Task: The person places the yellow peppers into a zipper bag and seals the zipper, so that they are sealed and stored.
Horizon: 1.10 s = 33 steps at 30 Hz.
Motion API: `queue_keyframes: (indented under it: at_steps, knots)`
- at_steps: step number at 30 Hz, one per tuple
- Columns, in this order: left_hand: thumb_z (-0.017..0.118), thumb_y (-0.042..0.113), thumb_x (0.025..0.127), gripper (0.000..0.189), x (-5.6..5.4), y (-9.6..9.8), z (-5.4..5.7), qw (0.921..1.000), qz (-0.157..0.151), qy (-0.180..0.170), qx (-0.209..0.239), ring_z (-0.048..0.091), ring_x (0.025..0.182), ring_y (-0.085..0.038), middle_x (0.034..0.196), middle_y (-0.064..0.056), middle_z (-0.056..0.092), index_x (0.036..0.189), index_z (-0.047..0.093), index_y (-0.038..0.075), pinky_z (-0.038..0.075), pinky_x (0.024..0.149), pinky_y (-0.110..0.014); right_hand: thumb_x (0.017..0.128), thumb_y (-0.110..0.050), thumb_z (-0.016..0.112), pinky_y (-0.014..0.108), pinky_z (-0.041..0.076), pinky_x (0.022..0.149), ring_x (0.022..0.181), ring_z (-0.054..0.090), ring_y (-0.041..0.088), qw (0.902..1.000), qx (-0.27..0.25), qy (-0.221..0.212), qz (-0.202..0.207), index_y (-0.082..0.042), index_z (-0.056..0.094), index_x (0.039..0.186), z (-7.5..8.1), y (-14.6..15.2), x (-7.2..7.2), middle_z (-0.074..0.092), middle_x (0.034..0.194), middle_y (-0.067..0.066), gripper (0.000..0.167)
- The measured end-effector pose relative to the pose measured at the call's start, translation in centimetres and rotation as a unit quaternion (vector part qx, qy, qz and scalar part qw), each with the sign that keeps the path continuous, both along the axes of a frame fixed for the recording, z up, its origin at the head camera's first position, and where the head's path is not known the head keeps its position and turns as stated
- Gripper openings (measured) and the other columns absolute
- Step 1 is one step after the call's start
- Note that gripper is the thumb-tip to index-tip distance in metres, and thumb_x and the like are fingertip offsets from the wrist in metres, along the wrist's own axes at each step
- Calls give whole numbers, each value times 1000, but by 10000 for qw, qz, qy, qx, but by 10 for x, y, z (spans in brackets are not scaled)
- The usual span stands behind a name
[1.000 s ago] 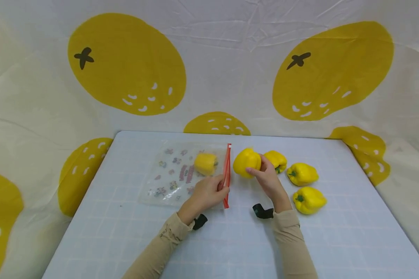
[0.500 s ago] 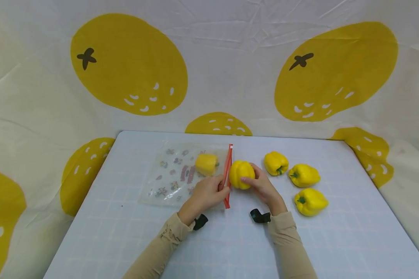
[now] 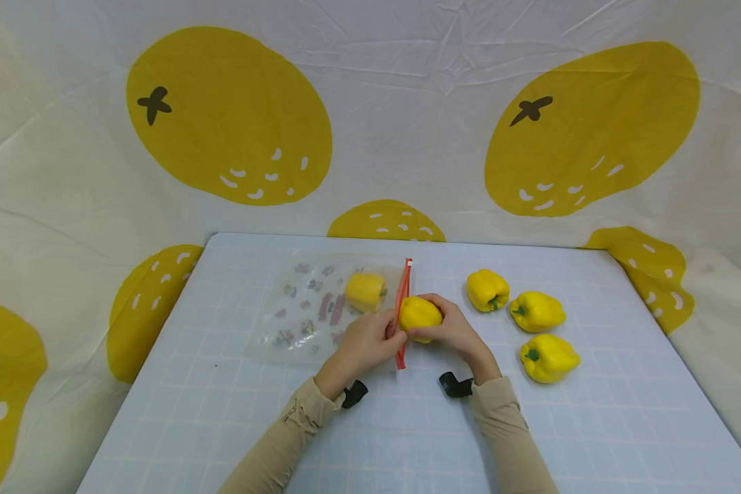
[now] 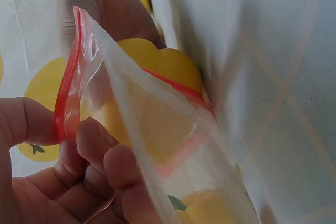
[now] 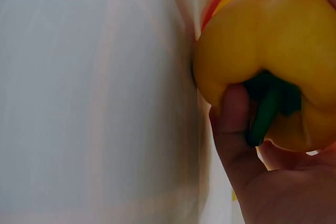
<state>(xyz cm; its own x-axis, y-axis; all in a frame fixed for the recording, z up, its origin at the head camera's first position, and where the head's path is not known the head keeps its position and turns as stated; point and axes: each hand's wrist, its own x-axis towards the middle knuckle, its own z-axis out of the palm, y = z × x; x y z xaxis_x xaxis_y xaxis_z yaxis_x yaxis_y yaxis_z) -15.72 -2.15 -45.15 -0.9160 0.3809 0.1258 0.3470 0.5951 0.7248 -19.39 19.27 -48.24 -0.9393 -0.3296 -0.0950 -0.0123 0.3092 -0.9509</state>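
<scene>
A clear zip bag (image 3: 290, 322) with printed figures and a red zip edge lies flat on the table, its mouth facing right. One yellow bell pepper (image 3: 364, 291) is inside it. My left hand (image 3: 366, 339) pinches the red edge (image 4: 68, 87), and in the left wrist view the mouth gapes. My right hand (image 3: 460, 333) grips a second yellow bell pepper (image 5: 262, 40) by its stem end, thumb beside the green stem (image 5: 266, 108). That pepper's blunt end is at the bag's mouth, against the red edge; how far it is inside I cannot tell.
Three more yellow bell peppers lie to the right: a back one (image 3: 488, 289), a middle one (image 3: 537, 311) and a front one (image 3: 549, 357). The white table (image 3: 179, 412) meets a fruit-printed cloth (image 3: 401, 137) at its far edge.
My right hand has carried its pepper left and toward me, from beside the bag to its mouth, turning it on the way. The left hand keeps its pinch on the red edge.
</scene>
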Motion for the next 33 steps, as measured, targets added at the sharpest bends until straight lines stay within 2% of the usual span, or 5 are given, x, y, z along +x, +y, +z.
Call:
queue_keyframes:
  at_steps: [9, 18, 25, 29, 33]
  knots:
    - [62, 21, 87, 24, 0, 0, 1, 10000, 40, -33, -59, 40, 45, -12, 55, 5, 40, 69, 47, 14, 27, 45, -22, 77, -11, 81, 40, 43, 90, 104, 51, 29, 9981, 554, 274, -35, -10, 52, 136, 5, -17, 3, 56, 128, 12, 66]
    - [62, 19, 86, 23, 1, 1, 2, 9998, -9, 197, -53, 38, 44, -11, 54, 7, 39, 70, 47, 14, 25, 46, -22, 77, -9, 80, 43, 42, 94, 108, 51, 30, 9963, 445, 734, -57, -7, 50, 138, 2, -28, 8, 52, 134, 15, 68]
    - [62, 20, 86, 22, 1, 0, 2, 9997, -12, 236, 1, 37, 44, -10, 54, 7, 38, 70, 47, 14, 25, 45, -22, 80, -3, 76, 45, 46, 98, 114, 52, 35, 9983, -1, 488, 319, -3, 48, 139, 5, -26, 9, 50, 138, 17, 65]
    - [62, 20, 87, 22, 1, 0, 2, 9999, -12, 161, 17, 38, 44, -10, 54, 7, 38, 71, 47, 15, 25, 45, -22, 83, 1, 72, 46, 43, 103, 120, 50, 35, 9954, -309, 617, 663, 1, 47, 139, 4, -21, 8, 50, 137, 19, 60]
    - [61, 21, 88, 23, 2, 0, 3, 10000, -2, 61, 24, 39, 43, -10, 53, 8, 38, 71, 47, 15, 26, 45, -21, 89, 2, 65, 38, 45, 102, 123, 49, 33, 9907, -701, 737, 906, 3, 48, 138, 2, -15, 6, 51, 137, 20, 52]
